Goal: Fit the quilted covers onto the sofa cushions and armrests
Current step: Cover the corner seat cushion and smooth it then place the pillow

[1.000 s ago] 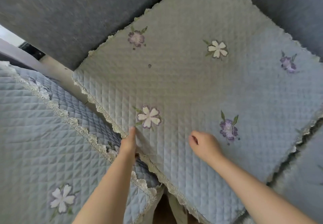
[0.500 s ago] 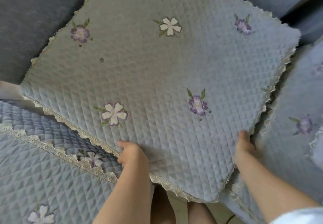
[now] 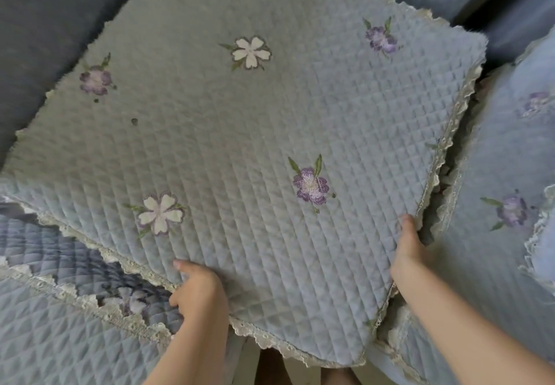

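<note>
Fingers first: on the left hand we note the fingers curled over the lace-trimmed front edge of the quilted cover, with the thumb side below; we judge this a grip on the edge, though the underside contact is hidden. On the right hand one fingertip lies on the cover's top face at its right edge, while the remaining fingers pass out of sight into the gap beside it; we take it to be holding that edge, but cannot tell how firmly. Moving outward, the cover lies across the middle seat, its far edge against the grey sofa back, its lace trim overhanging the front. Embroidered flowers, white and purple, face up. A second covered seat sits to the left, its edge partly under the cover in hand; a third covered piece lies just beside the right edge. We judge the step in hand to be squaring this cover on its cushion. The near right corner appears to hang past the front. The next move, in our view, calls for both hands to draw the cover level and tuck the right edge into the gap without disturbing the neighbouring covers.
</note>
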